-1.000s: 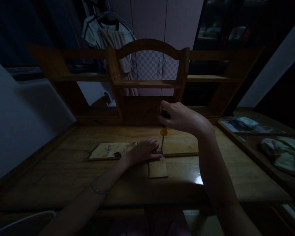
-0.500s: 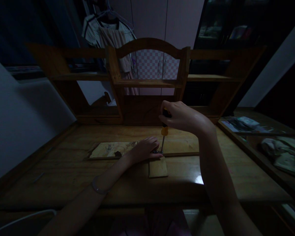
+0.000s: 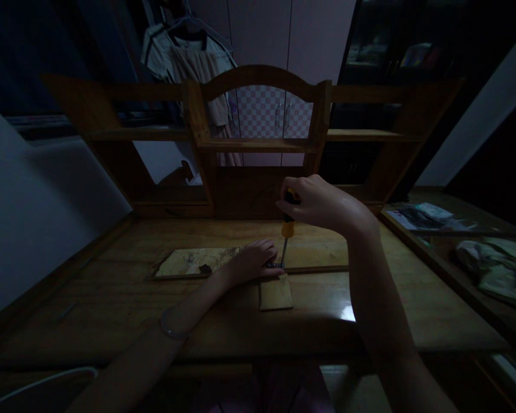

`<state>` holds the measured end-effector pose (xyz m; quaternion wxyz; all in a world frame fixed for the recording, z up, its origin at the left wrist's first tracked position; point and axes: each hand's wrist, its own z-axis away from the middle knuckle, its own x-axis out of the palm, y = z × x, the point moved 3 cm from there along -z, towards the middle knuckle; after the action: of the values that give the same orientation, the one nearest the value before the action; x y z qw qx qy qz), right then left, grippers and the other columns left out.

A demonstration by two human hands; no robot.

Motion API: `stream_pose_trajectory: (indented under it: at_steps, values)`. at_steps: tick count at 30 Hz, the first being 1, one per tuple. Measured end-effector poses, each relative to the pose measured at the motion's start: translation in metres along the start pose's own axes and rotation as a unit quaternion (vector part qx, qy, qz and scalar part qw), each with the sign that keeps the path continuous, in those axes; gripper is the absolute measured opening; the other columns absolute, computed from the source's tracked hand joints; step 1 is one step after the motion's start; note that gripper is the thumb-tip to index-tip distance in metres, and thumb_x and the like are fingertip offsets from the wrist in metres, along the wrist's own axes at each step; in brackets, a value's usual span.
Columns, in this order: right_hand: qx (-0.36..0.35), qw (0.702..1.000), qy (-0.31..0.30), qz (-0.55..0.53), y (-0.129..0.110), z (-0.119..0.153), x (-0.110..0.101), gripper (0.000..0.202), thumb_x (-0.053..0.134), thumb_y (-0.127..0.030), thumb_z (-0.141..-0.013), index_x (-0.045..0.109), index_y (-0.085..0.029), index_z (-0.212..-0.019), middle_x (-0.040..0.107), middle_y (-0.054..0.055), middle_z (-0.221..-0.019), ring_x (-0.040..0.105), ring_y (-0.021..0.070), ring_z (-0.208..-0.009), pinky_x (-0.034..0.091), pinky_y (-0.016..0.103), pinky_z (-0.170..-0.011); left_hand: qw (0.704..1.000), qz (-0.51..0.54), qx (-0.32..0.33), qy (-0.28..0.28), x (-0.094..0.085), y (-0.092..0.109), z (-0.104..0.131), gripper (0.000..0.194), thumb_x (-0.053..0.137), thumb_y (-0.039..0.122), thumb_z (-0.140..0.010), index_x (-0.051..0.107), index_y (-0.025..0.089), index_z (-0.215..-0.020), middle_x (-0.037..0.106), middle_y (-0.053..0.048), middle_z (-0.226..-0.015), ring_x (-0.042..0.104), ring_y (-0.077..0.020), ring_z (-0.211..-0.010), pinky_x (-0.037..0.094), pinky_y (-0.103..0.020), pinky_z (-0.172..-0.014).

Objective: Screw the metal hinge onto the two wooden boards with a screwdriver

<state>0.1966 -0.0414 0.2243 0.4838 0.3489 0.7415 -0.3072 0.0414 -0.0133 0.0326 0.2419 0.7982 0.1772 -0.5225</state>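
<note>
My right hand is wrapped round the handle of a yellow and black screwdriver, held upright. Its tip meets a small dark metal piece at the edge of a long wooden board. My left hand presses down beside the tip, fingers bent over the board and the metal piece; what its fingers grip is too dark to make out. A small square wooden piece lies just in front of the left fingertips. The board's stained left part shows beyond my left wrist.
A wooden shelf unit stands along the back of the desk. Crumpled cloth and a plastic packet lie on the right. A white cable runs at the lower left.
</note>
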Motion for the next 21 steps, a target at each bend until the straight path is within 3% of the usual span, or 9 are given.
stream_pose_trajectory:
  at_steps: [10, 17, 21]
  values:
    - [0.023, 0.999, 0.003, 0.03, 0.0021, 0.0009, 0.0015, 0.027, 0.052, -0.04, -0.094, 0.065, -0.017, -0.101, 0.071, 0.01, -0.089, 0.066, 0.0229, -0.083, 0.042, 0.031, -0.071, 1.0, -0.003, 0.003, 0.001, 0.0012, -0.0012, -0.0008, 0.041, 0.067, 0.057, -0.086, 0.052, 0.019, -0.081, 0.056, -0.003, -0.088, 0.054, -0.0183, -0.079, 0.038, -0.029, -0.065]
    - [0.006, 1.0, 0.0, 0.011, -0.0022, 0.0014, 0.0004, 0.022, 0.054, -0.034, -0.089, 0.061, -0.018, -0.103, 0.071, 0.011, -0.103, 0.065, 0.0242, -0.097, 0.044, 0.031, -0.082, 1.0, -0.005, 0.011, -0.001, -0.0005, 0.0004, -0.0006, 0.042, 0.064, 0.058, -0.088, 0.052, 0.019, -0.082, 0.056, -0.003, -0.089, 0.053, -0.0177, -0.078, 0.037, -0.029, -0.063]
    - [0.005, 1.0, 0.0, 0.01, -0.0043, 0.0023, 0.0003, 0.02, 0.05, -0.033, -0.093, 0.062, -0.018, -0.101, 0.071, 0.008, -0.092, 0.066, 0.0212, -0.085, 0.042, 0.03, -0.075, 1.0, -0.008, 0.009, 0.002, -0.0018, 0.0021, -0.001, 0.042, 0.064, 0.058, -0.088, 0.052, 0.019, -0.083, 0.056, -0.003, -0.09, 0.054, -0.018, -0.079, 0.039, -0.029, -0.065]
